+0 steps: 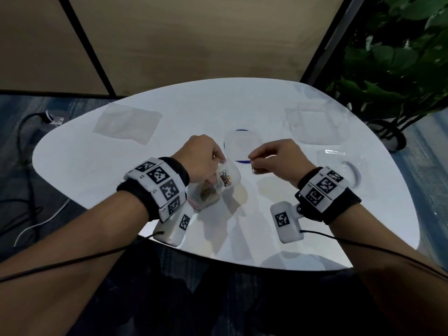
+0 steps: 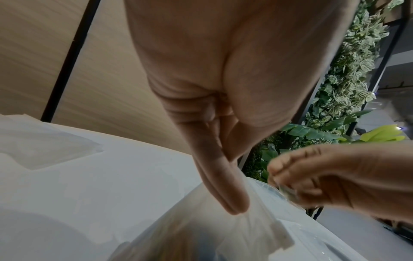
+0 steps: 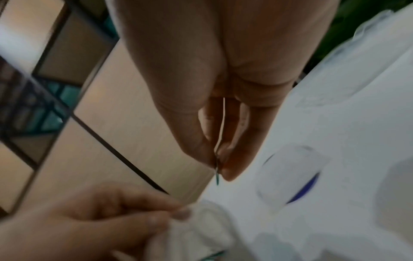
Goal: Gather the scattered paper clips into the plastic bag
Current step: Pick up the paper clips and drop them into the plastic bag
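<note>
Left hand [image 1: 201,161]: fingers pinch the rim of the plastic bag [image 1: 218,183], holding it lifted off the white table [image 1: 97,161]; judged to keep the mouth up and open for loading.
Right hand [image 1: 278,158]: thumb and forefinger closed on one paper clip [image 1: 253,169], which hangs below the fingertips just beside the bag's mouth.
Bag contents: a cluster of coloured clips [image 1: 226,178] lies inside, visible through the film.
Step in hand: clip appears to be on its way to the opening.
Remaining clips: none made out loose on the table; cannot confirm.
Surroundings: clear lidded container [image 1: 238,146] just beyond the hands; flat plastic sheet [image 1: 127,123] far left.
Risk: limp film may fold shut.
</note>
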Tool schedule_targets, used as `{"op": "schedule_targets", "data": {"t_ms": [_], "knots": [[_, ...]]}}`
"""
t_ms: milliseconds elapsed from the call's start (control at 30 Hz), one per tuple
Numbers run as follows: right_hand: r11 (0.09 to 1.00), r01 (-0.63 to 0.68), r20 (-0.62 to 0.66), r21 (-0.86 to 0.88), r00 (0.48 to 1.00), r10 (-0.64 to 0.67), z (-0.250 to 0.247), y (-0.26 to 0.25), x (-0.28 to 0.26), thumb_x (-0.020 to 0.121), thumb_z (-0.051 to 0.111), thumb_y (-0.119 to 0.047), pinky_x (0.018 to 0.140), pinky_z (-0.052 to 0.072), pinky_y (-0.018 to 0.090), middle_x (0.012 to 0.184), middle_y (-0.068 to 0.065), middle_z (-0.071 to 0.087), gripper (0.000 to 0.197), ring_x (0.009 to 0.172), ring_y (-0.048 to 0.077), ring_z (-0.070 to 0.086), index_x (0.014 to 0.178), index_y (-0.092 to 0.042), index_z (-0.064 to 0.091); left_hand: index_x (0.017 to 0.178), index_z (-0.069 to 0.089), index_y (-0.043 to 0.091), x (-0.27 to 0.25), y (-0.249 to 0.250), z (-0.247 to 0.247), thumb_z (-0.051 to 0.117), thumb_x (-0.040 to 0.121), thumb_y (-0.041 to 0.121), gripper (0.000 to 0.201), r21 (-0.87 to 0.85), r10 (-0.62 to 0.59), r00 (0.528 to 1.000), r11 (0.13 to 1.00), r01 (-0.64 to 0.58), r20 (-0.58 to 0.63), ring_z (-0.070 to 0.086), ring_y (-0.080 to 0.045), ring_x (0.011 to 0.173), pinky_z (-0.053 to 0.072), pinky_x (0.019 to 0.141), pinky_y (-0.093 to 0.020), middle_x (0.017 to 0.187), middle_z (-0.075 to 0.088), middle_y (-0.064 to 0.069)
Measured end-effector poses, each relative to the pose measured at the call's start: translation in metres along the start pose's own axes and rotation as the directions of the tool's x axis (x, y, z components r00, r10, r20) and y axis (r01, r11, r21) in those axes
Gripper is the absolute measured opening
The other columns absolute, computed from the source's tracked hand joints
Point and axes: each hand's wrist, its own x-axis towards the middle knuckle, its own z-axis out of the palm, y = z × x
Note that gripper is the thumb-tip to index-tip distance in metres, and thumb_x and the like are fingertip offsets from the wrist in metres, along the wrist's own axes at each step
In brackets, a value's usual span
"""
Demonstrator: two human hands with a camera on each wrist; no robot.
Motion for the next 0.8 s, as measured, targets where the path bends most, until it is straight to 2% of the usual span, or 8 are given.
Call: {"op": "schedule_targets", "data": {"t_ms": [133,233,333,467,533,667,733,800], "knots": [[0.979,0.100,0.042,0.176,0.993,-0.109,0.021,-0.035,-0.012,0.076,0.075,0.005,0.072,0.062,0.032,0.078,0.012,0.071,0.009,0.067,0.026,0.072,0.080,-0.002,0.074,0.102,0.071,0.008,-0.005,-0.003,-0.006,0.044,0.097,0.003,0.028,-0.019,-0.004,1.000,1.000,0.004,0.001,0.076,-0.025,0.066,0.062,0.077,-0.035,0.076,0.074,-0.016],[0.966,0.238,0.050,-0.098,0.971,-0.234,0.041,-0.039,-0.015,0.074,0.074,-0.001,0.074,0.060,0.027,0.075,0.004,0.075,0.012,0.069,0.020,0.074,0.075,-0.013,0.075,0.102,0.071,0.009,-0.007,-0.006,-0.010,0.045,0.097,0.004,0.027,-0.010,-0.002,1.000,1.000,0.002,0.004,0.076,-0.022,0.064,0.062,0.074,-0.034,0.076,0.075,-0.016],[0.813,0.438,0.206,-0.383,0.899,-0.388,0.055,-0.035,-0.019,0.079,0.069,-0.012,0.078,0.056,0.025,0.077,-0.006,0.076,0.012,0.072,0.009,0.071,0.080,-0.020,0.077,0.101,0.071,0.008,-0.009,-0.009,-0.014,0.045,0.097,0.003,0.027,-0.025,0.004,1.000,1.000,-0.004,-0.008,0.075,-0.020,0.059,0.063,0.068,-0.034,0.074,0.074,-0.015],[0.681,0.579,0.432,-0.448,0.807,-0.402,0.056,-0.032,-0.023,0.085,0.064,-0.029,0.077,0.054,0.033,0.083,-0.007,0.075,0.014,0.078,0.010,0.067,0.086,-0.024,0.077,0.101,0.070,0.008,-0.010,-0.013,-0.020,0.047,0.099,0.005,0.024,-0.039,0.013,0.999,0.999,-0.015,-0.034,0.073,-0.020,0.056,0.063,0.063,-0.030,0.071,0.071,-0.010],[0.675,0.581,0.416,-0.455,0.809,-0.415,0.054,-0.030,-0.022,0.085,0.064,-0.028,0.078,0.053,0.031,0.084,-0.009,0.075,0.013,0.081,0.008,0.067,0.086,-0.025,0.077,0.100,0.070,0.008,-0.010,-0.016,-0.023,0.045,0.099,0.006,0.025,-0.034,0.024,0.999,0.999,-0.025,-0.029,0.074,-0.022,0.059,0.063,0.064,-0.030,0.073,0.071,-0.011],[0.820,0.436,0.105,-0.370,0.897,-0.430,0.046,-0.025,-0.003,0.081,0.060,-0.003,0.079,0.054,0.021,0.100,-0.010,0.074,0.034,0.082,0.005,0.068,0.102,-0.025,0.074,0.098,0.071,0.009,-0.011,-0.019,-0.026,0.044,0.100,0.007,0.028,0.002,0.079,0.997,0.997,-0.079,0.010,0.073,-0.021,0.059,0.061,0.061,-0.025,0.077,0.073,-0.018],[0.843,0.379,0.195,-0.382,0.924,-0.328,0.044,-0.021,0.005,0.083,0.069,-0.011,0.080,0.055,0.021,0.110,-0.009,0.073,0.032,0.081,0.005,0.070,0.111,-0.027,0.072,0.098,0.072,0.011,-0.011,-0.019,-0.026,0.045,0.100,0.007,0.027,0.009,0.109,0.994,0.994,-0.109,0.017,0.071,-0.019,0.058,0.060,0.059,-0.023,0.076,0.072,-0.015],[0.905,0.305,0.272,-0.296,0.935,-0.226,0.048,-0.018,0.007,0.083,0.076,-0.021,0.077,0.060,0.032,0.100,-0.001,0.077,0.020,0.073,0.009,0.072,0.103,-0.021,0.076,0.099,0.072,0.013,-0.011,-0.021,-0.028,0.046,0.100,0.008,0.026,0.021,0.136,0.991,0.990,-0.136,0.019,0.071,-0.019,0.061,0.061,0.061,-0.025,0.077,0.071,-0.014]]}}
